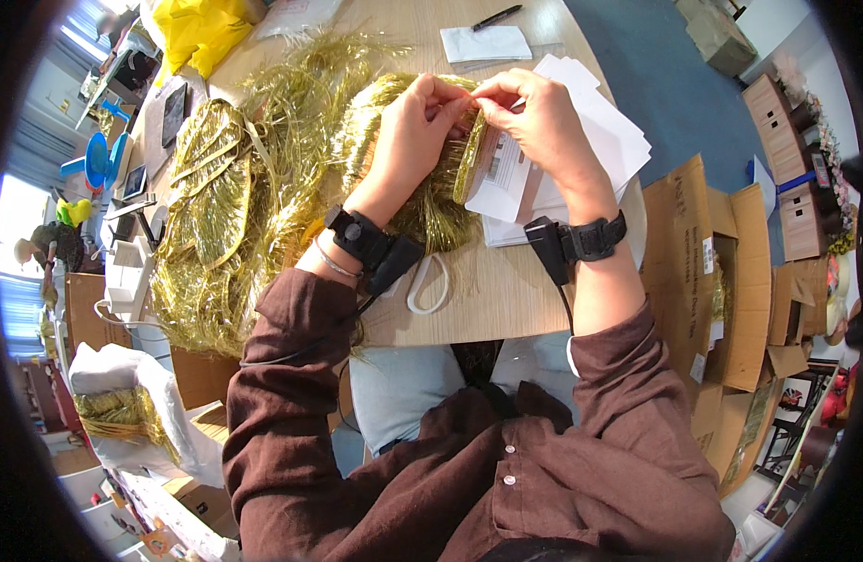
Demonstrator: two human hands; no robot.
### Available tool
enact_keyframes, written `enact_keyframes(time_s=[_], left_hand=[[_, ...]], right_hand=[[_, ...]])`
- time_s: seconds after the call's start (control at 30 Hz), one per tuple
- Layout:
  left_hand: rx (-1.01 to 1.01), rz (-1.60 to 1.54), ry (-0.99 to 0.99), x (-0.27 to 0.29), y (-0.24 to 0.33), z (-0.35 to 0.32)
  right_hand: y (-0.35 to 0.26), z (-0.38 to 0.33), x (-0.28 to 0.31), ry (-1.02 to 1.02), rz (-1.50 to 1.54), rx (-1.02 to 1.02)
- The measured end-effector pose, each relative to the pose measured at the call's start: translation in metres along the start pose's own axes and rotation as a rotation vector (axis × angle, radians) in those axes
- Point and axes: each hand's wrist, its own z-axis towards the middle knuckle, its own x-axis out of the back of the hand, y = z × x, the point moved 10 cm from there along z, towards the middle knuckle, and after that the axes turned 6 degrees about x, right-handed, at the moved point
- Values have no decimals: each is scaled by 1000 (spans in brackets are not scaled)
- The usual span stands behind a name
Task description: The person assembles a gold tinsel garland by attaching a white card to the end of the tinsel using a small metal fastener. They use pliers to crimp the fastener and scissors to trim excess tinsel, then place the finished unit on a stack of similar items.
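Observation:
My left hand [414, 136] and my right hand [536, 117] meet over the table, fingertips nearly touching. Both are closed in a pinch at the top end of a narrow gold tinsel strip [469, 167], which hangs down between them. Exactly what lies between the fingertips is too small to see. Behind and below my left hand lies a thick bundle of gold tinsel fringe [361, 117]. More loose gold tinsel [216, 178] is heaped to the left. Under my right hand are white printed sheets [623, 140], fanned out and overlapping.
A white looped band [429, 288] lies near the front edge of the wooden table [487, 314]. Farther back are a black pen [497, 17], a white packet [486, 43] and a yellow plastic bag [202, 33]. Open cardboard boxes [679, 272] stand at right. Another person [61, 248] is far left.

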Motion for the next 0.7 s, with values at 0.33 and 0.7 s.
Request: enact_keyframes(time_s=[0.33,0.7], left_hand=[[35,-117,-72,-3,-1,0],[223,-285,-113,-6,-25,5]], right_hand=[[5,-1,0,-11,28,-98],[2,0,-1,-21,15,-85]])
